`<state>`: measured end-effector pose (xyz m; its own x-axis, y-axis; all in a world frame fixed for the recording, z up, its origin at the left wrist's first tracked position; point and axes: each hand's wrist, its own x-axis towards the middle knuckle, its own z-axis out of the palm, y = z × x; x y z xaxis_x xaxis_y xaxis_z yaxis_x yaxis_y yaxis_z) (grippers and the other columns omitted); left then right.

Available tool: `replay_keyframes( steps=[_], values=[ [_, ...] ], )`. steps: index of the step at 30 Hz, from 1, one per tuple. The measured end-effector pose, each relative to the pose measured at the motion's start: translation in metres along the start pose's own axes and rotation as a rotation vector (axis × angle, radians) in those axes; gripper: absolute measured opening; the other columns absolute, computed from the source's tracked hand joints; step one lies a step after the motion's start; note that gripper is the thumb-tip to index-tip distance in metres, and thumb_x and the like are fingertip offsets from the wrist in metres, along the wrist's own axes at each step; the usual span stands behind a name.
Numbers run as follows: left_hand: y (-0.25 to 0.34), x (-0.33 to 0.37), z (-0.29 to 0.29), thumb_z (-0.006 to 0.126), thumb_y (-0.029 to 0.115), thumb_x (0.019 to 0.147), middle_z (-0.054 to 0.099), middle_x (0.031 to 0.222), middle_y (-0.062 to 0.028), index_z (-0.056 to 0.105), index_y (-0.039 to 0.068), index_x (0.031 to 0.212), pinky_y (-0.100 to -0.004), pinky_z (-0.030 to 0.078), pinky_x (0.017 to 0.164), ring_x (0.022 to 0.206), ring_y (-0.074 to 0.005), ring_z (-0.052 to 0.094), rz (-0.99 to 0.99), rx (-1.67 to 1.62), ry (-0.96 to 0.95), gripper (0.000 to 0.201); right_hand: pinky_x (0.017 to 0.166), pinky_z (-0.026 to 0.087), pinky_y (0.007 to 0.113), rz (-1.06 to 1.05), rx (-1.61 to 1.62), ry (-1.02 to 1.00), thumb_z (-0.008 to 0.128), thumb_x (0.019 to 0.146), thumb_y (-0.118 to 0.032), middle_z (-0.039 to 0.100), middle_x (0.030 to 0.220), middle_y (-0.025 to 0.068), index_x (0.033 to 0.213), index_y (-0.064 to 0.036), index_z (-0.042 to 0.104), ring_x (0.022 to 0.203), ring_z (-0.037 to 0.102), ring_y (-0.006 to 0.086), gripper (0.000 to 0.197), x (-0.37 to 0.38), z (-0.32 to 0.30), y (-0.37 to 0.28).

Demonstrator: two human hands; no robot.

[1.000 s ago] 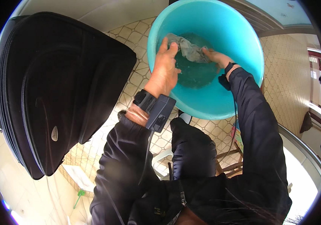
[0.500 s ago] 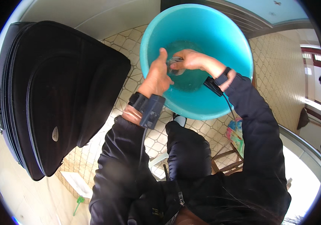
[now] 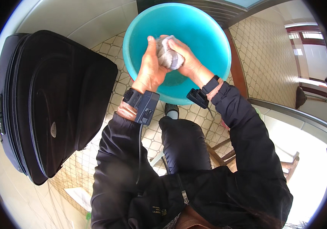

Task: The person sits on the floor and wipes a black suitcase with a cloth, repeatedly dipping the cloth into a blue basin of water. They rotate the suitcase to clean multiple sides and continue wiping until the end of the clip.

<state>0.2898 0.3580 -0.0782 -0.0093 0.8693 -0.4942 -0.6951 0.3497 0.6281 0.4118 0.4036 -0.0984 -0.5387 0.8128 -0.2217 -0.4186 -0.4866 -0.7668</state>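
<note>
Grey-white cloth (image 3: 171,57), soft and all bunched up in a ball, sat between the person's 2 bare hands. It was over the big round blue-green plastic tub (image 3: 209,42), inside the rim as seen from above, and it looked to be up out of the greenish water (image 3: 175,79) at the bottom. The left hand (image 3: 150,68) was partly curled, like a cup, with its thumb sticking up beside the cloth and its palm against the cloth's left side. The right hand (image 3: 188,61) was bent more tightly around the other side, with its thumb pressed over the top. Some fingers were hidden under the ball, so I could not tell just how hard each hand squeezed.

That was a big change. 1 second earlier, the cloth was long and loose, stretched from hand to hand low in the tub. Half a second later, the hands had come close together and hid most of it. Now it was a small lump, and more of it showed. To me, this meant the work had gone from spreading the cloth to pressing it together, though I saw no drips to prove it.

The big black fabric suitcase (image 3: 68,107) stood to the left, well apart from the hands, on the cream tiled floor (image 3: 152,135).
</note>
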Motion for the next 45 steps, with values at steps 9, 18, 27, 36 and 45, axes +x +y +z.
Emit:
replay_keyframes(
  steps=[9,18,27,36,45],
  values=[
    [0.017,-0.002,-0.014,0.088,0.004,0.066,0.057,0.117,-0.0094,0.036,-0.003,0.134,-0.0322,0.051,0.091,0.106,-0.0191,0.058,0.274,0.540,-0.330,0.085,0.072,0.051,0.028,-0.162,-0.727,0.114,0.067,0.092,-0.035,0.067,0.091,0.0064,0.099,0.0002,0.065,0.082,0.062,0.0136,0.036,0.028,0.022,-0.027],
    [0.031,-0.007,-0.017,0.074,0.008,0.075,0.062,0.107,-0.0103,0.057,0.005,0.121,-0.0358,0.054,0.069,0.094,-0.0242,0.063,-0.126,0.191,-0.345,0.049,0.075,0.052,0.031,0.023,-0.367,-0.473,0.083,0.078,-0.034,0.053,0.126,0.0128,0.151,-0.0215,0.026,0.109,0.054,0.0229,0.094,0.023,-0.008,-0.038],
    [0.029,0.004,-0.028,0.078,0.014,0.077,0.060,0.092,-0.0071,0.059,0.005,0.110,-0.0266,0.045,0.065,0.079,-0.0162,0.057,-0.088,0.138,-0.628,0.039,0.068,0.054,0.032,-0.155,-0.226,-0.657,0.080,0.076,-0.013,0.068,0.087,0.0048,0.091,-0.0087,0.065,0.080,0.065,0.0163,0.021,0.036,0.020,-0.052],
    [0.011,0.020,-0.024,0.071,0.001,0.077,0.057,0.089,-0.0022,0.058,0.007,0.099,-0.0259,0.042,0.056,0.075,-0.0127,0.056,-0.035,0.353,-0.367,0.026,0.057,0.047,0.032,-0.187,-0.856,-0.224,0.081,0.074,-0.013,0.059,0.066,0.0062,0.068,-0.0058,0.054,0.062,0.055,0.0134,0.029,0.040,0.031,-0.039],
    [-0.028,0.040,-0.039,0.070,0.026,0.080,0.070,0.087,-0.0163,0.067,0.001,0.095,-0.0387,0.054,0.068,0.079,-0.0290,0.068,0.403,1.341,0.118,0.029,0.074,0.051,0.044,-0.232,-1.258,0.229,0.071,0.079,-0.016,0.066,0.088,0.0213,0.082,-0.0037,0.066,0.083,0.065,0.0350,0.014,0.053,0.014,0.021]
  ],
)
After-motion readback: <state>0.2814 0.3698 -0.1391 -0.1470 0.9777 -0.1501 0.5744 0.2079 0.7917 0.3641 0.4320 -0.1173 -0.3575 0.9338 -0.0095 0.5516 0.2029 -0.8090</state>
